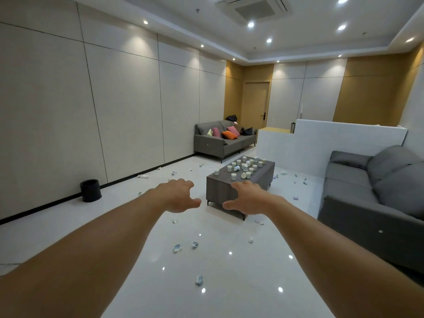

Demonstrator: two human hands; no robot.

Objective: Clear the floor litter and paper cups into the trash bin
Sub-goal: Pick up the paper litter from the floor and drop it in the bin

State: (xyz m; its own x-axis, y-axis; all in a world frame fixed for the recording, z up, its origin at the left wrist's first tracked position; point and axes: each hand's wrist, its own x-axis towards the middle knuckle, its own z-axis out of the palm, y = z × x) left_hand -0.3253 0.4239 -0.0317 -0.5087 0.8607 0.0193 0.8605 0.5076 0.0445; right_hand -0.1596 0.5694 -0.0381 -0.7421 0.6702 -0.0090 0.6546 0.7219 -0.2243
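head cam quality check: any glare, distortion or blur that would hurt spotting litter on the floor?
Head view: wide-angle bend bows the wall panels and stretches both forearms; ceiling downlights throw small bright spots on the glossy floor, close to crumpled litter and easy to mistake for it; paper cups on the coffee table are small and soft; left hand and right hand sharp, both empty.

White glossy floor (128,203) strewn with pale blue-white litter (177,248) — black trash bin (90,190), dark grey tabletop (261,172) bearing whitish paper cups (233,176), grey sofa (371,203) — pink and orange cushions (226,133).
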